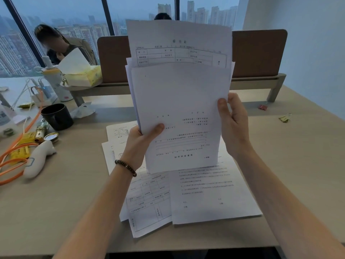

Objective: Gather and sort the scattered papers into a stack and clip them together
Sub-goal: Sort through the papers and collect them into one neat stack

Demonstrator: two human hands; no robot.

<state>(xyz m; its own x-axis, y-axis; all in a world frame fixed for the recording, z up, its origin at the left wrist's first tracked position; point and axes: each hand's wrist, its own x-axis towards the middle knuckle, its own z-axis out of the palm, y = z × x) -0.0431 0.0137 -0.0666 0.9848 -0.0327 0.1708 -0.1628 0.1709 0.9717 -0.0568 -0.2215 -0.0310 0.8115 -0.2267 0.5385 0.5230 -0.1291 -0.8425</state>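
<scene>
I hold a bundle of white printed sheets (179, 94) upright above the desk. My left hand (143, 135) pinches its lower left edge, thumb on the front sheet. My right hand (233, 122) grips the right edge, thumb over the front. The sheets are uneven, one form sticking up at the back. Several more papers (209, 195) lie overlapping on the desk (74, 212) below the bundle. A gold binder clip (284, 118) and a red clip (262, 107) lie at the far right.
At the left are a black mug (56, 116), orange cables (15, 161), a white handheld device (40, 158), a bottle and a tissue box (82, 75). A brown divider (259, 53) runs across the back; a person sits behind it at the left.
</scene>
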